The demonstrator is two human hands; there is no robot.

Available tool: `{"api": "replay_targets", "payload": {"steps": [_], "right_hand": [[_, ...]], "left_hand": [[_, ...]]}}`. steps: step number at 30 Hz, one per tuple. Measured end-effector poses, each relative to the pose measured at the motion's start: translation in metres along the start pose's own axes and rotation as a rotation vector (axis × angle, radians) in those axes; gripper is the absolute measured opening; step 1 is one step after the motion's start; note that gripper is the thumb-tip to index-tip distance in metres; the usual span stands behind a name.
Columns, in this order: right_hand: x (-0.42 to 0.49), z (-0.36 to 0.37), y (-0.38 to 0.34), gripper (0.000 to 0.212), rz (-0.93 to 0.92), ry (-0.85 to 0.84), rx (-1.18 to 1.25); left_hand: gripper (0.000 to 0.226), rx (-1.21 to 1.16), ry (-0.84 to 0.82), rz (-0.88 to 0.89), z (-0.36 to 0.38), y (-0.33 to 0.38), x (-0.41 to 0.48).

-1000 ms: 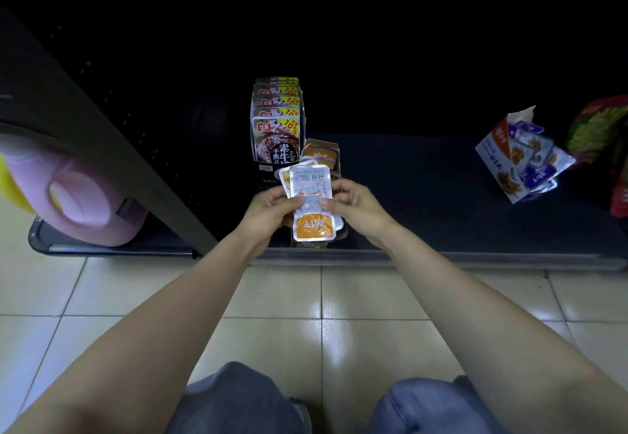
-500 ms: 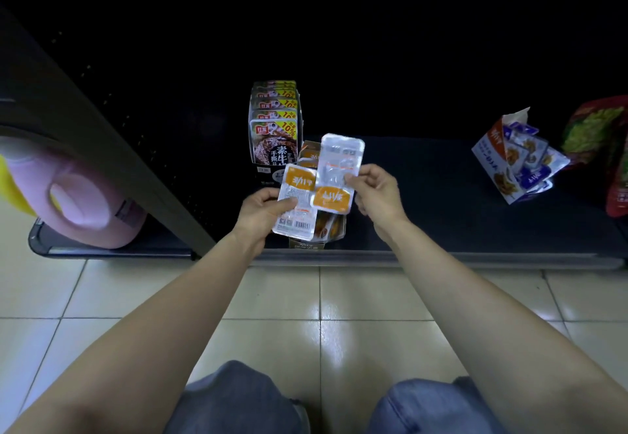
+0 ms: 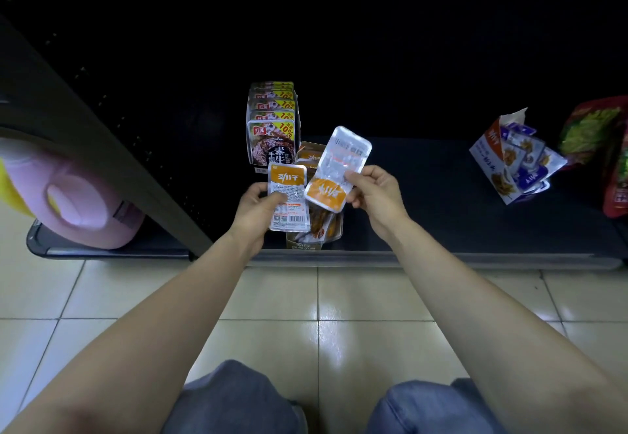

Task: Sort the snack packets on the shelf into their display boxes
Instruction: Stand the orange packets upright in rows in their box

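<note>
My left hand grips an orange-and-silver snack packet held upright, its barcode at the bottom. My right hand pinches a second packet of the same kind, tilted and upside down with the orange end low. Both packets hover over an orange display box at the shelf's front edge, which holds more of these packets. A row of dark packets with yellow 10% labels stands just behind it.
A torn white-and-blue display box with purple packets leans at the right of the dark shelf. Red and green bags sit at the far right. A pink jug stands left of a slanted shelf post. Tiled floor lies below.
The two packets, held together in front a second ago, have been pulled apart. My right hand lifted its packet up and to the right, tilting it; my left kept the other one.
</note>
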State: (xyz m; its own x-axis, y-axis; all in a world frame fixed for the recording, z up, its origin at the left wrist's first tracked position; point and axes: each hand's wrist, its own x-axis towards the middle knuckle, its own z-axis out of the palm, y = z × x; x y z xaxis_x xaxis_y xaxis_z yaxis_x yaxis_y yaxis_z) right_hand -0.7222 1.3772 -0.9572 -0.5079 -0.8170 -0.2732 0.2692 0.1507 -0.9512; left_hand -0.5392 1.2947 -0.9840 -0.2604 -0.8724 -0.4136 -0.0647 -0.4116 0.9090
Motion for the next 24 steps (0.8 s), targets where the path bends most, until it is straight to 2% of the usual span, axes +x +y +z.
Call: {"api": "replay_targets", "payload": {"steps": [3,5,7,11,13,15,17,19,21,24], "right_hand": [[-0.001,0.003,0.004,0.007,0.068,-0.036,-0.042],[-0.002,0.005,0.001,0.002,0.079,-0.021,0.039],[-0.002,0.006,-0.002,0.009,0.096,-0.018,0.128],[-0.007,0.009,-0.001,0.014,0.159,-0.13,0.104],[-0.008,0.011,0.002,0.013,0.179,-0.172,0.075],[-0.005,0.01,0.004,0.018,0.145,-0.135,0.026],[0.0,0.005,0.004,0.038,0.033,-0.026,0.018],[0.004,-0.002,0.002,0.047,-0.072,0.005,-0.017],[0.002,-0.007,0.003,0.042,-0.092,-0.105,-0.159],[-0.002,-0.005,0.009,0.021,0.0,-0.245,-0.369]], "left_hand": [[0.02,-0.03,-0.05,0.004,0.003,0.002,-0.003],[0.018,-0.04,-0.09,0.014,0.006,0.003,-0.004],[0.017,-0.055,-0.125,0.023,0.008,0.004,-0.006],[0.025,-0.118,-0.196,0.043,0.014,0.007,-0.01],[0.026,-0.129,-0.161,0.083,0.018,0.007,-0.01],[0.027,-0.106,-0.1,0.114,0.018,0.007,-0.007],[0.026,-0.044,-0.084,0.116,0.016,0.006,-0.007],[0.026,0.02,-0.108,0.118,0.014,0.004,-0.008],[0.025,0.017,-0.105,0.127,0.013,0.002,-0.008],[0.022,-0.068,-0.047,0.128,0.01,0.003,-0.004]]}}
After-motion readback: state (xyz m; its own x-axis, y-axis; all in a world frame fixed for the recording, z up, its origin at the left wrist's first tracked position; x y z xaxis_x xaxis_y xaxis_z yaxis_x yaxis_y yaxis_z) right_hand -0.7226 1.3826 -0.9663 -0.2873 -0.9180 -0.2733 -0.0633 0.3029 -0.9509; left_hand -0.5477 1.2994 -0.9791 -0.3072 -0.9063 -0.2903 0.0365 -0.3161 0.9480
